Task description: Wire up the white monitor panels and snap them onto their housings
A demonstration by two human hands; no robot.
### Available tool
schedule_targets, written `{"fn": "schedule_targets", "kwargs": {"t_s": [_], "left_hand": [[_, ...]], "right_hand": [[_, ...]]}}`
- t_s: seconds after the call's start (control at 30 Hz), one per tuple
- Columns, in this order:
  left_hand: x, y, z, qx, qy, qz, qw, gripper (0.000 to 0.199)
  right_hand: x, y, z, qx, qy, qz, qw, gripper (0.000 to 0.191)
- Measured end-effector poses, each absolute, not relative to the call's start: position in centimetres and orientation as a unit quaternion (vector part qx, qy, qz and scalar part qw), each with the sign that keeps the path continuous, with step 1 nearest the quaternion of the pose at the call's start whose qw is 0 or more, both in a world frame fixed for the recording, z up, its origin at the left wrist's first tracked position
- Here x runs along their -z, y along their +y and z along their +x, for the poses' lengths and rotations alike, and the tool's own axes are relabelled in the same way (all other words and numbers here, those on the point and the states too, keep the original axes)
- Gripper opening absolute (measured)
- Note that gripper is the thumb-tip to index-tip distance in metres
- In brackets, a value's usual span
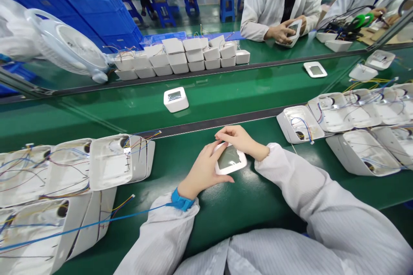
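Note:
A white square display unit (230, 160) with rounded corners and a grey screen lies face up just above the green bench in front of me. My left hand (206, 164) grips it from the left side, thumb along the near edge and fingers on the far-left edge. A blue wrist strap with a cord is round that wrist. My right hand (238, 139) arches over the unit's far edge. Its thumb and fingertips come together beside my left fingertips, and whatever they pinch is too small or hidden to make out.
White housings with loose wires (111, 161) are stacked at left, more housings (300, 124) at right. On the green conveyor sit a white display unit (176, 99) and another unit (315, 69). Beyond are a fan (69, 45), stacked housings (177, 58) and a co-worker's hands (284, 33).

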State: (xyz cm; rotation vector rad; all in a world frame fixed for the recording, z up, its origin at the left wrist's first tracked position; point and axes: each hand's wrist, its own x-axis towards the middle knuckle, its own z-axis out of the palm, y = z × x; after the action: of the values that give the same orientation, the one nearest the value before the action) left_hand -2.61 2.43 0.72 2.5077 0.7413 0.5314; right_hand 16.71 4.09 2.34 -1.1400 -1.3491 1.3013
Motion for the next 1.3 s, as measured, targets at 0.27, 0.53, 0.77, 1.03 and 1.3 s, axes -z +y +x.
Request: {"fn": "schedule_targets", "kwargs": {"t_s": [0.27, 0.53, 0.77, 1.03, 1.3], "left_hand": [[-0.9, 1.4, -2.0, -0.245, 0.351, 0.883, 0.192, 0.100], [-0.8, 2.5, -3.2, -0.364, 0.371, 0.836, 0.175, 0.081], [-1.4, 3.5, -4.3, -0.375, 0.430, 0.729, 0.378, 0.041], [-2.5, 2.6, -4.1, -0.348, 0.424, 0.788, 0.280, 0.036], [-2.0, 1.9, -3.5, -0.339, 0.414, 0.817, 0.215, 0.037]], "right_hand": [[-2.6, 3.1, 16.0, -0.313, -0.609, -0.527, 0.504, 0.026], [-1.4, 3.3, 15.9, -0.314, -0.641, -0.589, 0.378, 0.046], [0.0, 3.1, 16.4, -0.233, -0.709, -0.477, 0.465, 0.049], [0.0, 3.0, 16.5, -0.215, -0.712, -0.477, 0.468, 0.046], [-1.0, 3.1, 16.5, -0.137, -0.732, -0.502, 0.440, 0.033]]}}
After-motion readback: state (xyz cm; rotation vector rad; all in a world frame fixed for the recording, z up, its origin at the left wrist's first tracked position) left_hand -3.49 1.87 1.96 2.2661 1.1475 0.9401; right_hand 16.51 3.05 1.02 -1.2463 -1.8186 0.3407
